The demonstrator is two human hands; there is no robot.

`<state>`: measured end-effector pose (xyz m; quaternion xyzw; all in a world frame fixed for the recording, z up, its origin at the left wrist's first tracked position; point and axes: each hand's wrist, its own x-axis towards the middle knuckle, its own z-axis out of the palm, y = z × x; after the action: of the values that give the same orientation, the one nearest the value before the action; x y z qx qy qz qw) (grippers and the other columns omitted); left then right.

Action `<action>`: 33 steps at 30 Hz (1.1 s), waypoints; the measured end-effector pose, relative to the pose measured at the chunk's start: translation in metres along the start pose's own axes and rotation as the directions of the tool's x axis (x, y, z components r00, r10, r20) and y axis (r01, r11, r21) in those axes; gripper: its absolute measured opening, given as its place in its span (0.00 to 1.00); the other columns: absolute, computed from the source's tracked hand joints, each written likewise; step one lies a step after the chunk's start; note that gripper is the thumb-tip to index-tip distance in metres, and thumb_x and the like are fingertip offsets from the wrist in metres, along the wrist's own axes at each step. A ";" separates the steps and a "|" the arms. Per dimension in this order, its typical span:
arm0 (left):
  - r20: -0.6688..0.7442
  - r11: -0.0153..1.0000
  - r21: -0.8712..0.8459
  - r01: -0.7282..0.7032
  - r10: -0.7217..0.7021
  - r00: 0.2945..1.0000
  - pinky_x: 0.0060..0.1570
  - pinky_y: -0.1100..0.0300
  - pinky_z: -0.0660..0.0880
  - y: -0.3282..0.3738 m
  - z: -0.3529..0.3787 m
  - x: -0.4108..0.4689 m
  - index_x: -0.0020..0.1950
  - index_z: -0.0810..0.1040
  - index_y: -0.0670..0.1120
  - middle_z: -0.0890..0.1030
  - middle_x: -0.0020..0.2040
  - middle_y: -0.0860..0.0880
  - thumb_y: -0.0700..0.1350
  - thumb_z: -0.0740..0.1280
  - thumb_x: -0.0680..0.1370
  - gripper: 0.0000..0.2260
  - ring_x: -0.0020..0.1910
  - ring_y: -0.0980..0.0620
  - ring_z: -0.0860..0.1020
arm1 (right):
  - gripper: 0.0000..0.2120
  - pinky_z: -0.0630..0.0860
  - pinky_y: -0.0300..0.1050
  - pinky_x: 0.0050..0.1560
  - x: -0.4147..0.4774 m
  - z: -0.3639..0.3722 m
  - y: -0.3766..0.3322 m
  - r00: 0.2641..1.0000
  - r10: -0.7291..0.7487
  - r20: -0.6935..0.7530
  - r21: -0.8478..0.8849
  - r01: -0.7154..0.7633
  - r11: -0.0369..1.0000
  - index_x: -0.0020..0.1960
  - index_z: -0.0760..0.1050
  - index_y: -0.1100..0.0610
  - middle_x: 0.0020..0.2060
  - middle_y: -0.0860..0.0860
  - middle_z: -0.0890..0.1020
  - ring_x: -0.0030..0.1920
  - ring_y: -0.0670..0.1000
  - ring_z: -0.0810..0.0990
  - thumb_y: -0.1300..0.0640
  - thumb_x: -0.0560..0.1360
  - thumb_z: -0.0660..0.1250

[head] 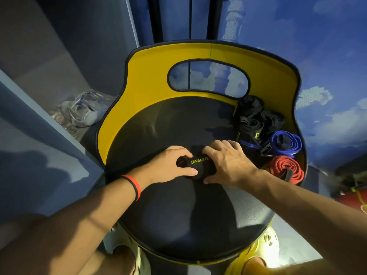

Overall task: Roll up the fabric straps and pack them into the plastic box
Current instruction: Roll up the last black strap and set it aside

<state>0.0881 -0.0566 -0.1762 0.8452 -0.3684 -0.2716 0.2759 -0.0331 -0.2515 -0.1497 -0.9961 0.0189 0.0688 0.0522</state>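
Observation:
A black fabric strap (196, 165) with yellow-green lettering lies rolled on the black seat (178, 215) of a chair. My left hand (174, 165) grips the roll's left end, thumb below and fingers curled over it. The right end is covered by my right hand (228, 165), its fingers curled over the top. Several rolled straps sit at the seat's right edge: black ones (252, 124), a blue-edged one (286, 143) and a red one (286, 169). No plastic box is in view.
The chair has a yellow backrest (151, 76) with an oval cut-out. A crumpled clear plastic bag (83, 114) lies on the floor to the left by a grey wall. My feet in pale yellow clogs (266, 243) stand under the seat's front edge.

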 end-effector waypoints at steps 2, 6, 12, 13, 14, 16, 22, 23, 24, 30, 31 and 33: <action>0.048 0.999 -0.008 0.044 -0.044 0.998 0.75 0.52 0.64 0.003 -0.001 0.003 0.69 0.76 0.57 0.68 0.74 0.55 0.61 0.73 0.76 0.23 0.73 0.56 0.67 | 0.38 0.56 0.54 0.73 0.003 0.001 0.003 0.999 0.039 0.024 0.050 -0.040 0.998 0.69 0.69 0.45 0.60 0.47 0.71 0.65 0.51 0.69 0.31 0.65 0.74; 0.031 0.997 0.063 -0.053 0.052 0.998 0.74 0.49 0.65 0.007 0.003 0.006 0.74 0.73 0.53 0.69 0.68 0.58 0.60 0.66 0.81 0.23 0.71 0.57 0.66 | 0.32 0.57 0.50 0.66 0.010 -0.001 0.015 0.992 0.073 0.102 0.190 -0.091 0.978 0.64 0.76 0.42 0.55 0.45 0.69 0.61 0.48 0.67 0.28 0.65 0.72; 0.018 0.851 0.418 -0.319 0.343 0.939 0.79 0.51 0.53 0.014 0.007 0.009 0.75 0.66 0.58 0.69 0.72 0.55 0.55 0.75 0.73 0.33 0.77 0.54 0.61 | 0.29 0.57 0.49 0.62 0.014 0.002 0.021 0.976 0.102 0.194 0.209 -0.143 0.967 0.59 0.77 0.44 0.52 0.46 0.69 0.60 0.49 0.68 0.26 0.67 0.69; -0.007 0.826 0.476 -0.303 0.348 0.938 0.80 0.50 0.51 0.013 0.011 0.011 0.75 0.66 0.57 0.69 0.73 0.55 0.58 0.75 0.73 0.33 0.78 0.53 0.61 | 0.31 0.57 0.50 0.65 0.013 0.002 0.019 0.977 0.096 0.190 0.207 -0.135 0.969 0.61 0.76 0.44 0.53 0.46 0.69 0.61 0.49 0.68 0.26 0.67 0.69; -0.039 0.813 0.505 -0.290 0.358 0.933 0.81 0.49 0.51 0.012 0.015 0.013 0.75 0.67 0.56 0.70 0.73 0.54 0.58 0.75 0.73 0.33 0.78 0.52 0.62 | 0.33 0.56 0.51 0.68 0.011 0.001 0.018 0.980 0.088 0.179 0.193 -0.123 0.973 0.63 0.74 0.44 0.54 0.46 0.69 0.61 0.49 0.68 0.26 0.66 0.69; -0.090 0.815 0.509 -0.278 0.371 0.924 0.80 0.48 0.53 0.010 0.020 0.016 0.75 0.70 0.53 0.73 0.73 0.51 0.59 0.75 0.74 0.32 0.78 0.52 0.64 | 0.37 0.53 0.55 0.74 0.007 0.001 0.015 0.991 0.056 0.119 0.118 -0.070 0.991 0.67 0.68 0.46 0.56 0.47 0.71 0.63 0.50 0.70 0.29 0.65 0.73; -0.012 0.894 0.403 -0.196 0.220 0.976 0.79 0.47 0.55 0.013 0.009 0.023 0.79 0.67 0.49 0.67 0.78 0.49 0.61 0.71 0.77 0.34 0.80 0.52 0.59 | 0.27 0.52 0.58 0.76 0.005 0.002 0.013 0.999 0.040 -0.008 0.049 -0.039 0.998 0.62 0.66 0.47 0.53 0.47 0.78 0.63 0.53 0.76 0.37 0.70 0.71; -0.016 0.885 0.418 -0.204 0.231 0.973 0.78 0.46 0.57 0.017 0.009 0.023 0.78 0.67 0.49 0.66 0.77 0.50 0.61 0.71 0.77 0.33 0.78 0.51 0.61 | 0.27 0.53 0.58 0.76 0.007 0.002 0.014 0.999 0.050 -0.007 0.054 -0.050 0.997 0.63 0.68 0.47 0.53 0.47 0.79 0.63 0.53 0.75 0.36 0.70 0.70; -0.035 0.870 0.448 -0.207 0.248 0.968 0.77 0.46 0.59 0.021 0.011 0.023 0.77 0.68 0.49 0.66 0.74 0.51 0.62 0.71 0.76 0.33 0.76 0.50 0.63 | 0.29 0.54 0.57 0.75 0.009 0.002 0.015 0.998 0.061 -0.008 0.056 -0.060 0.997 0.64 0.69 0.46 0.54 0.47 0.79 0.63 0.52 0.75 0.34 0.70 0.70; -0.114 0.730 0.652 -0.206 0.363 0.925 0.80 0.45 0.53 0.029 0.023 0.027 0.77 0.67 0.51 0.73 0.69 0.51 0.63 0.75 0.72 0.38 0.75 0.49 0.66 | 0.29 0.64 0.53 0.68 0.014 0.001 0.023 0.999 0.041 0.001 0.061 -0.041 0.997 0.64 0.74 0.47 0.52 0.46 0.75 0.58 0.50 0.74 0.32 0.68 0.69; -0.114 0.713 0.666 -0.219 0.387 0.915 0.80 0.44 0.52 0.026 0.022 0.027 0.77 0.69 0.51 0.75 0.69 0.51 0.64 0.75 0.72 0.37 0.76 0.50 0.66 | 0.30 0.66 0.52 0.65 0.014 0.002 0.022 1.000 0.026 -0.007 0.038 -0.026 0.999 0.64 0.73 0.48 0.52 0.46 0.76 0.58 0.51 0.75 0.33 0.69 0.69; -0.111 0.704 0.673 -0.226 0.399 0.910 0.81 0.44 0.50 0.024 0.018 0.026 0.76 0.70 0.50 0.76 0.70 0.50 0.65 0.73 0.73 0.36 0.77 0.51 0.65 | 0.30 0.71 0.52 0.62 0.011 0.006 0.020 1.000 0.016 -0.019 0.031 -0.016 0.999 0.65 0.71 0.50 0.53 0.47 0.77 0.58 0.52 0.76 0.36 0.69 0.71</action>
<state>0.0803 -0.0950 -0.1798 0.8391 -0.5404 0.0315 0.0536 -0.0241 -0.2712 -0.1590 -0.9956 0.0285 0.0594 0.0667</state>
